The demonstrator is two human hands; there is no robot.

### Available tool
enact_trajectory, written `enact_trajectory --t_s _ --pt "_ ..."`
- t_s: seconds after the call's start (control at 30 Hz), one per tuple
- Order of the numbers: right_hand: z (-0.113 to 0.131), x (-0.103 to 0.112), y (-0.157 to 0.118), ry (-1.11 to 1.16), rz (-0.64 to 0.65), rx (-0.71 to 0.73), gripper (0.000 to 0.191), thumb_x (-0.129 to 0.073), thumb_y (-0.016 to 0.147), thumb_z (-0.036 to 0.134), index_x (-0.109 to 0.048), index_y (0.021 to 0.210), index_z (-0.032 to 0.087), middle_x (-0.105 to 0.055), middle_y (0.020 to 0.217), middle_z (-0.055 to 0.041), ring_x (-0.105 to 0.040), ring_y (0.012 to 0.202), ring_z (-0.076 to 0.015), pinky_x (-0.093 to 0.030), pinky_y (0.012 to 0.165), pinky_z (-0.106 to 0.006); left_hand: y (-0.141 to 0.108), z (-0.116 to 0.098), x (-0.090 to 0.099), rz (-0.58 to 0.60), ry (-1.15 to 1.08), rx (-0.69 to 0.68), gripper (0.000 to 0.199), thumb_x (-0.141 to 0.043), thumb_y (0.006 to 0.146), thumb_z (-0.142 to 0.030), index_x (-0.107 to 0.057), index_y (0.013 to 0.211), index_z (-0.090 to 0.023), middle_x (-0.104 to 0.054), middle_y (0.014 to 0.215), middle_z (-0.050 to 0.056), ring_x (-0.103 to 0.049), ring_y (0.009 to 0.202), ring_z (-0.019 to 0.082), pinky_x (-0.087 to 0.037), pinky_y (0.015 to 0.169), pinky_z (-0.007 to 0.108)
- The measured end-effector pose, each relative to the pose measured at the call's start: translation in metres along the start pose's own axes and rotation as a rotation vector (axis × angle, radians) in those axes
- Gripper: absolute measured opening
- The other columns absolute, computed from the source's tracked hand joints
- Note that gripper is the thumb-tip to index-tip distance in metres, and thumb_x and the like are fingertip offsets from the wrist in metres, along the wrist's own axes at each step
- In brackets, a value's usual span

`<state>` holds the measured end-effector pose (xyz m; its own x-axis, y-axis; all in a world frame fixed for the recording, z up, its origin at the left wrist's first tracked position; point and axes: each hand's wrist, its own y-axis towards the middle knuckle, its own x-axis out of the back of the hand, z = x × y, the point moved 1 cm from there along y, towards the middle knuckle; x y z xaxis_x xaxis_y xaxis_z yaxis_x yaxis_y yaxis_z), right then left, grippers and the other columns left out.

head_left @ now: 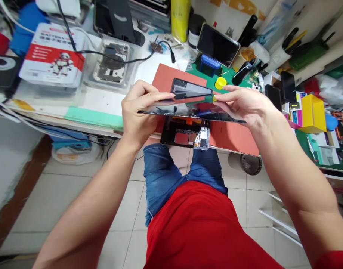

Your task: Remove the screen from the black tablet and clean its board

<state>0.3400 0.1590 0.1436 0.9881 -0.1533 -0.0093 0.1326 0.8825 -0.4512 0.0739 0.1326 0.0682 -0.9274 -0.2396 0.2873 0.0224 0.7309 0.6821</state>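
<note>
**Two-Handed Hold on a Glossy Panel Above an Uncovered Housing**

At the far left, a battery-labelled box (52, 56) is resting on the bench (100, 98). Just right of it, a translucent case (133, 71) is carrying a metal device frame (112, 61), presumably so that small parts are staying together.

The left hand (139, 108) is gripping the left end of a glossy dark panel (188, 110); its fingers are narrow about the edge. The panel is lying nearly edge-on to view, above an orange-red mat (234, 137). Beneath it, an uncovered housing (185, 135) is lying at the mat's front edge, its components facing up, likely for ready access.

Just beyond the panel, a black-framed piece (191, 89) is showing — whether the fingers are touching it cannot be told. Behind, a phone (218, 44) is leaning on a blue stand (209, 64), probably tilted for viewing.

The right hand (243, 101) is holding the panel's right end, its fingers also narrow — a two-ended grip that is probably limiting flex. Further right, a yellow box (314, 115) is standing on the bench.
</note>
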Motion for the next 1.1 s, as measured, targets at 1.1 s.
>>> enact_trajectory --t_s 1.1 --pt "-0.032 0.012 -0.011 -0.085 0.165 0.376 0.023 -0.082 0.077 0.027 -0.085 0.099 0.026 -0.082 0.114 -0.0058 -0.074 0.119 -0.0286 -0.057 0.108 -0.046 0.029 0.005 0.008 0.203 -0.211 -0.025 0.029 -0.068 0.098 -0.016 -0.083 0.116 -0.034 -0.084 0.116 0.002 -0.079 0.108 0.024 -0.062 0.1 0.041"
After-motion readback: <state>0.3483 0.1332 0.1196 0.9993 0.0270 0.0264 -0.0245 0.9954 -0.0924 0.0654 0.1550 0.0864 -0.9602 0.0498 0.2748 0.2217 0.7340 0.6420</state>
